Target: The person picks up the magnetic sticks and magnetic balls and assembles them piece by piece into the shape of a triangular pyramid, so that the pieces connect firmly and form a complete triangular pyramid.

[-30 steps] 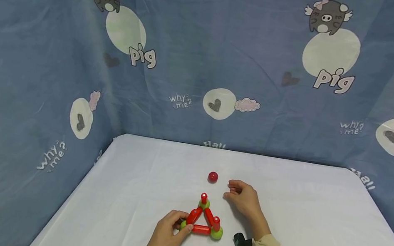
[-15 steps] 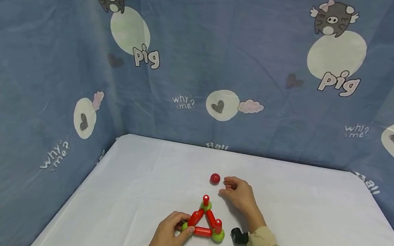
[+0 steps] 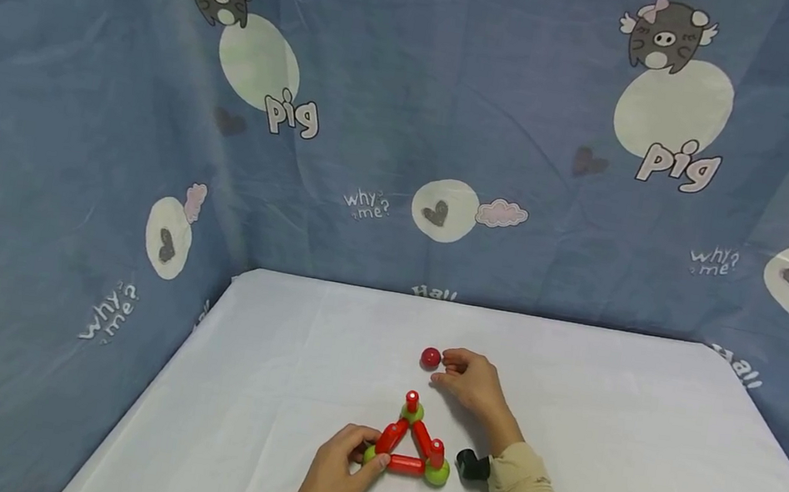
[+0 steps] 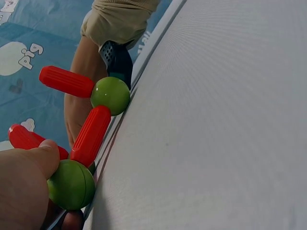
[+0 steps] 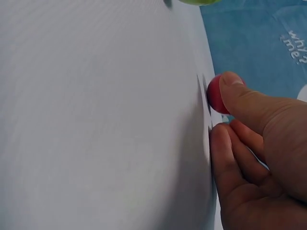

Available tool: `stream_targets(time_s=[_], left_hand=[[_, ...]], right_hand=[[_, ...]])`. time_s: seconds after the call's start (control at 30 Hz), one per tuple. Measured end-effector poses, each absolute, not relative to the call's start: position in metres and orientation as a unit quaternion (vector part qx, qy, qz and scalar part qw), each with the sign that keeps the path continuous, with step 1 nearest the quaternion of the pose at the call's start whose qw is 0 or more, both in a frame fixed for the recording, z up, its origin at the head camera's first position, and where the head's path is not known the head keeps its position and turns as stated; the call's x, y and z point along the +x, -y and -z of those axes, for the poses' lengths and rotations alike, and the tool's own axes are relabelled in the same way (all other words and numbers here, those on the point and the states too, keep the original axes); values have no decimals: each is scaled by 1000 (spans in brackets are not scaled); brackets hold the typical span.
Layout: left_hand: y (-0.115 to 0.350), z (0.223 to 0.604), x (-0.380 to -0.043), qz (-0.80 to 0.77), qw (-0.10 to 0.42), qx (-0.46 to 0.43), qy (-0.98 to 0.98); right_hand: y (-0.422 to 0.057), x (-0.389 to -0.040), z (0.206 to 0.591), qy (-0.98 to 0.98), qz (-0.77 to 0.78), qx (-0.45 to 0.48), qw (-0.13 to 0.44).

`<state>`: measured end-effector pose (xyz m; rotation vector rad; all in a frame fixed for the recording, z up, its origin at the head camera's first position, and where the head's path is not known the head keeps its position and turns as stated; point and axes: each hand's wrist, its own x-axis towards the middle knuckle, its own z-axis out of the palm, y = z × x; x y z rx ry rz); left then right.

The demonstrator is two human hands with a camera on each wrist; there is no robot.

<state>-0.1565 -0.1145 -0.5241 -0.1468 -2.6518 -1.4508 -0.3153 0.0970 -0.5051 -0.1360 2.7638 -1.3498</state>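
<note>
On the white table a triangular frame of red rods [image 3: 406, 465] and green balls [image 3: 436, 473] lies flat, with short red rods standing up from its corners. My left hand [image 3: 334, 477] grips its left corner, thumb and fingers around the green ball [image 4: 72, 186] there, as the left wrist view shows. Beyond the frame a single red ball [image 3: 430, 358] rests on the table. My right hand [image 3: 476, 388] is just right of this ball, thumb and fingers spread apart. In the right wrist view the thumb of the right hand [image 5: 273, 139] overlaps the red ball [image 5: 216, 98].
A dark device [image 3: 472, 465] sits at the right wrist, beside the frame's right corner. The white tabletop [image 3: 304, 351] runs back to a blue printed curtain [image 3: 354, 106], which also hangs along the left side.
My right hand has moved left, up to the red ball, its fingers still apart. The left hand keeps its grip on the frame's corner, and the view has shifted slightly.
</note>
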Motion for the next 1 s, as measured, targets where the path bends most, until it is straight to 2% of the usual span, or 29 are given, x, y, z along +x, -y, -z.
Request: stream_targets(time_s=[1.0], left_hand=[[116,522,-155,474,49,-49,878]], right_hand=[[-78,-323,496,-898,438,-26,41]])
